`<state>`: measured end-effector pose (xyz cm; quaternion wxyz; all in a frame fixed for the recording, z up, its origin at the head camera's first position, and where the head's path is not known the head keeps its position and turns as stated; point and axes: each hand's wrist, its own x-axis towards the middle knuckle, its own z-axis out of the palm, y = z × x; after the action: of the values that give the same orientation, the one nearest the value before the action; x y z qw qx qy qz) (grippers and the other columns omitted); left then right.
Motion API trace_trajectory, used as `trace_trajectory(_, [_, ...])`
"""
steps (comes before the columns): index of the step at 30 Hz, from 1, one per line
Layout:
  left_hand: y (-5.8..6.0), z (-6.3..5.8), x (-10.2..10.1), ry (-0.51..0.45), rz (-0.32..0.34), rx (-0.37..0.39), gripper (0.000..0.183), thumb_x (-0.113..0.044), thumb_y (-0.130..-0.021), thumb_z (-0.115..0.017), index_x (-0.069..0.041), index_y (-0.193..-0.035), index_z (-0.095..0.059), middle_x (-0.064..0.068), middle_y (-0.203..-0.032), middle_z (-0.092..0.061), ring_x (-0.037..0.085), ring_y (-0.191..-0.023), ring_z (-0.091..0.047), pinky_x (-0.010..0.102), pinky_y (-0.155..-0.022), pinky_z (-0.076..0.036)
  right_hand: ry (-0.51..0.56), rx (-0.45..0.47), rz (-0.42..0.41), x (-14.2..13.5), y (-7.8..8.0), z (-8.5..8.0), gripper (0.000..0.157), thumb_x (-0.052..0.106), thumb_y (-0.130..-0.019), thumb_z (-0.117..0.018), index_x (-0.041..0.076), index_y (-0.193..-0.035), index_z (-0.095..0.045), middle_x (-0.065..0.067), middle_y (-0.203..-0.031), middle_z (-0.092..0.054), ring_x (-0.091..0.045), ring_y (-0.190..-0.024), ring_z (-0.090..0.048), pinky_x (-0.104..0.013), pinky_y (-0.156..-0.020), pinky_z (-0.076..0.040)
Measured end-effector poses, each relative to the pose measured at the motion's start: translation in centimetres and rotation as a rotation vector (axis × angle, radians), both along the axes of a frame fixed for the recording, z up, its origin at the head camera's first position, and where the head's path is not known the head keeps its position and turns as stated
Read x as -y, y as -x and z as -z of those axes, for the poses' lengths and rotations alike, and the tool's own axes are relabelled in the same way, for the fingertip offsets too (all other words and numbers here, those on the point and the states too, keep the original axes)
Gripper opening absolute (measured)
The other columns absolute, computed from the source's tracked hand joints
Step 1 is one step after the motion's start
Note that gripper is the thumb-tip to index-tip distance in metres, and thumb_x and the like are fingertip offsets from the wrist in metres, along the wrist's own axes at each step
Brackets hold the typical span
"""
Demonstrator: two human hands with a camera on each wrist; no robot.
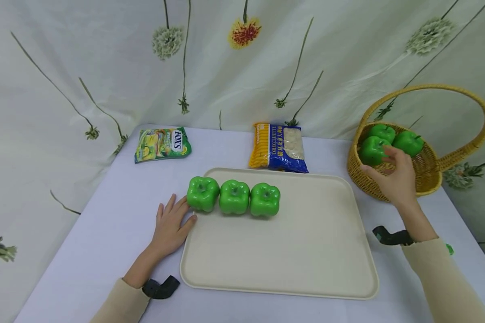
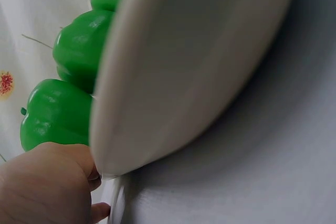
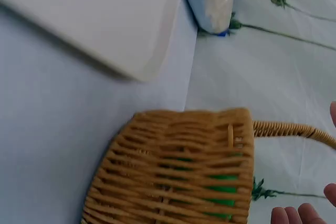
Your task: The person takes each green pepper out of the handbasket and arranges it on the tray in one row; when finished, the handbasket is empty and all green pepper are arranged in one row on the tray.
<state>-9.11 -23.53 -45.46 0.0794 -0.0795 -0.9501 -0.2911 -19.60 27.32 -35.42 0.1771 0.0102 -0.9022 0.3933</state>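
Three green bell peppers stand in a row along the back left of a cream tray (image 1: pixel 283 255): a left one (image 1: pixel 202 194), a middle one (image 1: pixel 234 197) and a right one (image 1: pixel 265 200). My left hand (image 1: pixel 171 226) lies with fingers spread at the tray's left edge, fingertips right by the left pepper (image 2: pixel 55 114). Over the front rim of a wicker basket (image 1: pixel 363 179) reaches my right hand (image 1: pixel 396 177), thumb and fingers apart, close to a green pepper (image 1: pixel 372 150). Two more green peppers (image 1: pixel 409 142) sit behind it. The right wrist view shows fingertips (image 3: pixel 307 214) above the basket rim.
Behind the tray lie a blue and yellow pasta bag (image 1: pixel 279 147) and a green FOX'S packet (image 1: pixel 162 144). The basket's tall handle (image 1: pixel 428 87) arches over its opening. A small green item (image 1: pixel 450 249) shows beside the right sleeve. Floral cloth (image 1: pixel 226 67) hangs behind.
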Motion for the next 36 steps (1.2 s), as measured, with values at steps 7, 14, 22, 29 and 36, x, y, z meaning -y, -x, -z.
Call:
trace_trajectory(7, [-0.1, 0.2, 0.1, -0.004, -0.003, 0.011, 0.047, -0.020, -0.096, -0.054, -0.004, -0.140, -0.050, 0.021, -0.150, -0.042, 0.052, -0.145, -0.014, 0.072, -0.112, 0.001, 0.079, 0.170, 0.177, -3.4, 3.1, -0.7, 0.087, 0.047, -0.089, -0.065, 0.016, -0.156, -0.019, -0.016, -0.154, -0.022, -0.031, -0.134, -0.033, -0.035, -0.101, -0.039])
trace_trajectory(14, [-0.1, 0.3, 0.1, 0.000, -0.002, 0.008, 0.046, -0.020, -0.096, -0.054, -0.004, -0.139, -0.050, 0.021, -0.150, -0.042, 0.052, -0.145, -0.015, 0.073, -0.111, 0.001, 0.199, 0.281, 0.221, -4.5, 5.4, 0.3, 0.091, 0.056, -0.087, -0.062, 0.028, -0.157, -0.010, -0.012, -0.162, -0.008, -0.032, -0.144, -0.022, -0.048, -0.110, -0.032])
trace_trajectory(22, [-0.1, 0.3, 0.0, 0.006, -0.001, 0.003, 0.048, -0.022, -0.096, -0.054, -0.004, -0.141, -0.049, 0.021, -0.151, -0.042, 0.052, -0.145, -0.015, 0.073, -0.111, 0.001, 0.213, 0.313, 0.219, -4.9, 6.4, 1.5, 0.097, 0.057, -0.086, -0.061, 0.022, -0.158, -0.007, -0.015, -0.162, -0.005, -0.036, -0.147, -0.019, -0.055, -0.115, -0.028])
trace_trajectory(29, [-0.1, 0.1, 0.0, 0.006, -0.004, 0.012, 0.048, -0.022, -0.097, -0.053, -0.004, -0.141, -0.049, 0.021, -0.151, -0.041, 0.052, -0.146, -0.014, 0.072, -0.112, 0.002, 0.189, 0.328, 0.190, -4.9, 6.8, 1.9, 0.099, 0.058, -0.086, -0.061, 0.018, -0.158, -0.006, -0.018, -0.162, -0.006, -0.039, -0.147, -0.019, -0.056, -0.115, -0.029])
trace_trajectory(36, [-0.1, 0.1, 0.0, 0.004, -0.006, 0.010, 0.048, -0.022, -0.097, -0.053, -0.004, -0.141, -0.049, 0.021, -0.151, -0.041, 0.052, -0.146, -0.014, 0.073, -0.112, 0.001, 0.171, 0.373, 0.149, -4.7, 7.1, 1.8, 0.097, 0.053, -0.090, -0.059, 0.011, -0.158, -0.005, -0.023, -0.161, -0.005, -0.044, -0.146, -0.019, -0.059, -0.113, -0.029])
